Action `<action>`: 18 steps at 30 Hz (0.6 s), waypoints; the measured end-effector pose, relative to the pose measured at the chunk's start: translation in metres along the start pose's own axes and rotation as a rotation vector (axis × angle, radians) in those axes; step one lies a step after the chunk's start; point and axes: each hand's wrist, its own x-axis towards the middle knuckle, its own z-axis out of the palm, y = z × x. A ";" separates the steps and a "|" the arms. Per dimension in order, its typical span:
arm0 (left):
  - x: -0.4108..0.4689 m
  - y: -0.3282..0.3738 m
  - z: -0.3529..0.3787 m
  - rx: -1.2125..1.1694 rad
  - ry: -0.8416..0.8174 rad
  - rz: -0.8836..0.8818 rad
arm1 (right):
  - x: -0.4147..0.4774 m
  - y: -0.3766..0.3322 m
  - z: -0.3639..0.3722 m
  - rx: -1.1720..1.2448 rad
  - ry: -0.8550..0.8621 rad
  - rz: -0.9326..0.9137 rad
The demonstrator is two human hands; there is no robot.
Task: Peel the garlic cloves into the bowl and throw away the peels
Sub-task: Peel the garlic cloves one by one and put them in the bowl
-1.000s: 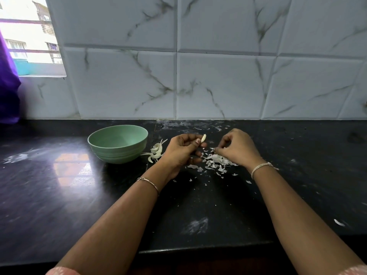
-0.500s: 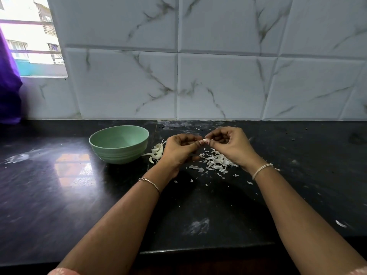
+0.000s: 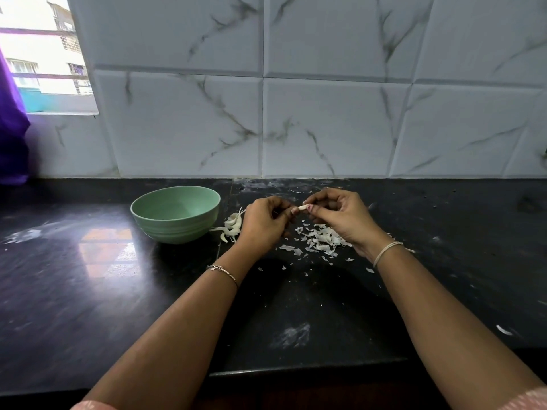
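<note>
Here both hands meet just above the dark counter [image 3: 88,291], a little to the right of the green bowl [image 3: 177,229]. The left hand [image 3: 260,224] is curled into a loose fist, its thumb and fingers [image 3: 288,211] pinching one end of a small pale garlic clove [image 3: 303,207]. The right hand [image 3: 340,220] pinches the other end between thumb and forefinger, while its other fingers [image 3: 331,199] arch in a curve above. So the clove is held between the two hands, in the air, clear of the counter and outside the bowl. Whether any skin is left on it is too small to tell.

Directly under the right hand lies a scattered heap of thin white peels [image 3: 321,239], with smaller flakes spread toward the near edge of the counter. A second, smaller clump of curled white garlic skins [image 3: 232,224] lies between the bowl and the left hand, just beside the bowl's wall.

The bowl stands upright on the counter, to the left of the hands. A thin bracelet [image 3: 223,271] circles the left wrist and a pale thread [image 3: 384,251] the right. Behind the counter rises a wall of white marbled tiles [image 3: 325,128], with a window [image 3: 44,54] and a purple cloth [image 3: 11,137] at the far left.
</note>
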 end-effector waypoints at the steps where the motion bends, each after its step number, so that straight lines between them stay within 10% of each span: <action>1: 0.000 -0.001 0.000 0.015 -0.002 0.010 | 0.000 0.000 0.000 0.022 -0.008 0.017; 18: -0.001 -0.003 -0.002 -0.291 -0.145 -0.096 | 0.000 0.001 -0.003 0.167 -0.109 0.105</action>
